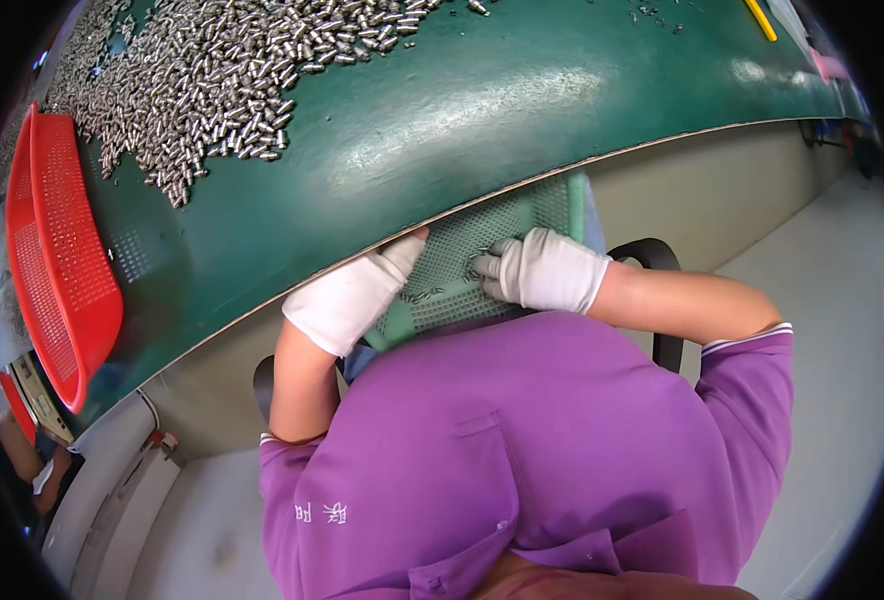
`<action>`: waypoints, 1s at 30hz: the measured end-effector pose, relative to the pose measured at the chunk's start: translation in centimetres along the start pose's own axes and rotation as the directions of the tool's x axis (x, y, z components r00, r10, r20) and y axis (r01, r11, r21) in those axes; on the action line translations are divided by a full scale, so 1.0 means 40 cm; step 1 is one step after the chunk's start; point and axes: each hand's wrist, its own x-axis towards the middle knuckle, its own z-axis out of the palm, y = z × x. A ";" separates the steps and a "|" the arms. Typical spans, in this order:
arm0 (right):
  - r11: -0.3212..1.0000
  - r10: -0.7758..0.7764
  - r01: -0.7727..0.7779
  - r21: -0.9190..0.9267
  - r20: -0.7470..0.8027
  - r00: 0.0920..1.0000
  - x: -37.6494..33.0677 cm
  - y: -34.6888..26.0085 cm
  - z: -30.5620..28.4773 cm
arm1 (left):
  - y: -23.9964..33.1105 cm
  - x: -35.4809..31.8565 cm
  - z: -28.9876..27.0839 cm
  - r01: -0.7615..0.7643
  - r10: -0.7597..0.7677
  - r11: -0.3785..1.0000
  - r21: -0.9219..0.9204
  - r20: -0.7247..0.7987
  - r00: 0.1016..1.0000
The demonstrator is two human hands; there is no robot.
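Reaching into a green mesh basket (452, 235) at the person's lap, just below the near edge of the green counter (502, 130), both gloved hands show in the head view. The right hand (547, 270) has its fingers curled downward and close together over small metal pieces (471, 268) on the basket's floor; whether it pinches any cannot be told. The left hand (357, 292) lies at the basket's left end, its thumb side toward the mesh; its other fingers are hidden, so its grip cannot be told. A few more small pieces lie in the basket near this hand. On the counter, a broad heap of shiny metal parts (222, 85) spreads across the far left, beside a red perforated basket (67, 235). A yellow stick-like object (761, 20) lies at the far right. The person wears a purple shirt (562, 400).
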 end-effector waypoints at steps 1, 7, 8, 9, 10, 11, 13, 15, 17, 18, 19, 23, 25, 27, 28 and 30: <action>0.989 0.085 -0.077 -0.124 0.059 0.995 -0.003 -0.012 -0.014 | 0.002 0.000 -0.001 -0.011 0.011 1.000 0.012 -0.011 1.000; 0.917 0.201 -0.171 -0.361 0.049 0.978 -0.011 -0.015 0.010 | 0.010 0.008 -0.003 -0.074 0.078 0.990 0.123 -0.033 0.996; 0.936 0.189 -0.161 -0.313 0.061 0.980 -0.007 -0.015 0.010 | 0.008 0.007 -0.001 -0.088 0.095 0.983 0.164 -0.038 0.995; 0.935 0.188 -0.159 -0.316 0.063 0.980 -0.003 -0.015 0.004 | 0.004 0.006 0.002 -0.088 0.096 0.983 0.162 -0.041 0.995; 0.951 0.218 -0.208 -0.228 0.020 0.976 0.001 -0.015 -0.005 | -0.001 0.004 0.005 -0.081 0.088 0.988 0.132 -0.051 0.995; 0.958 0.252 -0.253 -0.137 -0.020 0.967 0.004 -0.014 -0.014 | -0.005 0.003 0.008 -0.074 0.080 0.992 0.102 -0.059 0.995; 0.950 0.292 -0.294 -0.107 -0.030 0.956 0.004 -0.013 -0.025 | -0.012 0.000 0.012 -0.056 0.061 0.995 0.085 -0.057 0.997; 0.938 0.336 -0.338 -0.077 -0.042 0.941 0.002 -0.007 -0.032 | -0.017 0.000 0.015 -0.042 0.046 0.997 0.068 -0.051 0.998; 0.945 0.328 -0.327 -0.019 0.038 0.944 -0.001 -0.001 -0.037 | -0.020 -0.001 0.014 -0.041 0.044 0.998 0.043 -0.063 0.997; 0.944 0.329 -0.329 -0.020 0.038 0.943 0.003 0.000 -0.042 | -0.020 0.001 0.015 -0.043 0.045 0.998 0.042 -0.062 0.997; 0.946 0.319 -0.325 0.009 0.169 0.933 0.010 0.000 -0.048 | -0.020 0.001 0.016 -0.038 0.041 0.999 0.035 -0.069 0.997; 0.960 0.244 -0.270 0.074 0.247 0.938 0.015 0.001 -0.036 | -0.021 0.004 0.011 -0.050 0.052 0.998 0.031 -0.061 0.997; 0.964 0.219 -0.244 0.103 0.207 0.953 0.016 -0.007 -0.020 | -0.026 0.001 0.014 -0.056 0.058 0.998 0.028 -0.066 0.996; 0.959 0.271 -0.274 0.069 0.048 0.961 0.023 -0.021 0.002 | -0.026 0.000 0.016 -0.063 0.065 0.998 0.025 -0.067 0.996; 0.955 0.274 -0.274 0.118 0.013 0.962 0.029 -0.022 0.015 | -0.025 0.000 0.017 -0.030 0.031 0.999 0.009 -0.050 0.998; 0.954 0.269 -0.262 0.144 -0.028 0.963 0.045 -0.028 0.040 | -0.026 -0.001 0.018 0.003 -0.003 1.000 -0.005 -0.033 0.999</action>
